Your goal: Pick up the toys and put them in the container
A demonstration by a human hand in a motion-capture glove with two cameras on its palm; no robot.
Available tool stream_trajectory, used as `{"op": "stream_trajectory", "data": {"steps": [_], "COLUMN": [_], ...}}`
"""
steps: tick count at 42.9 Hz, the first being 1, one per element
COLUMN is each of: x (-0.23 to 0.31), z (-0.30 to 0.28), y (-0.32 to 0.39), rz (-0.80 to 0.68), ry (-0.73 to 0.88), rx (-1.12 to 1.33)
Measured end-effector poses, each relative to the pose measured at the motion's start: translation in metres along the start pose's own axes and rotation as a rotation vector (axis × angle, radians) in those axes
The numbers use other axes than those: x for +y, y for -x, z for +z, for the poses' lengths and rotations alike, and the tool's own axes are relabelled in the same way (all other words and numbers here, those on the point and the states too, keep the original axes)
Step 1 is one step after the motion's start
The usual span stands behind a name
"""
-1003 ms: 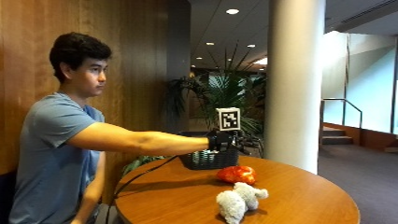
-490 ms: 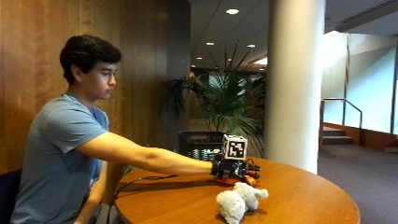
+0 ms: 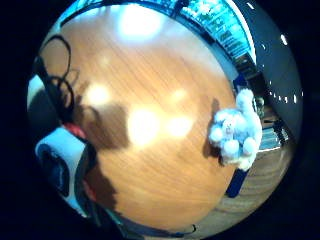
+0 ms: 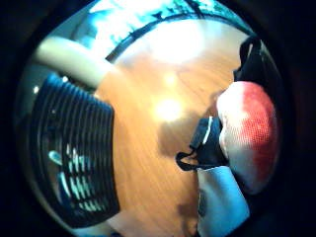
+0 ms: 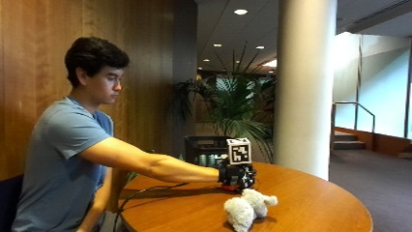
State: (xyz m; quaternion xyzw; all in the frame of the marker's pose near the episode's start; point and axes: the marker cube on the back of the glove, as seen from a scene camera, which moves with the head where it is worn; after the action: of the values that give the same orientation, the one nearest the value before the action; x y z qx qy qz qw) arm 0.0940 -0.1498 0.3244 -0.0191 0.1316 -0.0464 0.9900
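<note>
The gloved right hand (image 5: 237, 177) sits low on the round table (image 5: 309, 208), fingers curled around the red toy (image 4: 249, 133); a shallow hold could drop it short of the black slatted container (image 4: 74, 158); the white plush toy (image 5: 248, 207) waits nearer the table's front edge.

red toy (image 4: 252, 133) mostly hidden under the gloved hand (image 5: 237, 176) in outside view; grip on it can't be confirmed. Black container (image 5: 205, 151) half hidden behind the arm, contents unreadable
</note>
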Motion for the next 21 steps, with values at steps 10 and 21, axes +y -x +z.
{"op": "stream_trajectory", "data": {"steps": [10, 21], "x": [0.016, 0.014], "z": [-0.022, -0.114], "y": [0.0, 0.006], "rz": [0.075, 0.091], "ry": [0.202, 0.165], "rx": [0.103, -0.016]}}
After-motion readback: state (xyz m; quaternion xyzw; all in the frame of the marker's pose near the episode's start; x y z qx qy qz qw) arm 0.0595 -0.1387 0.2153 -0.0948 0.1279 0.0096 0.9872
